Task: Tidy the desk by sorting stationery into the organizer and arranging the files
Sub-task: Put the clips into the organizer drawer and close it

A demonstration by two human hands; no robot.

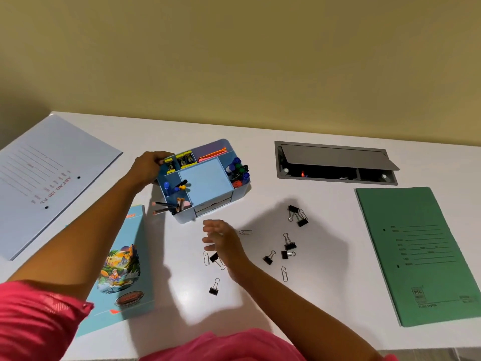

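Well left of the organizer point(205, 178) lies a pale blue file point(39, 178). The left hand point(147, 169) grips the organizer's far-left corner. Just in front, the right hand point(223, 243) hovers, fingers loose. Binder clips point(289, 246) lie scattered front-right, and a green file point(416, 209) sits farther right.

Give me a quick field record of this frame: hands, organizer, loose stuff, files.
left hand: at organizer far-left corner, fingers curled at rim; grip unclear
right hand: open, above desk near binder clips
organizer contents: pencils, markers in compartments
loose: black binder clips, paper clips scattered on desk
files: green file right, pale blue file left, illustrated notebook under left arm
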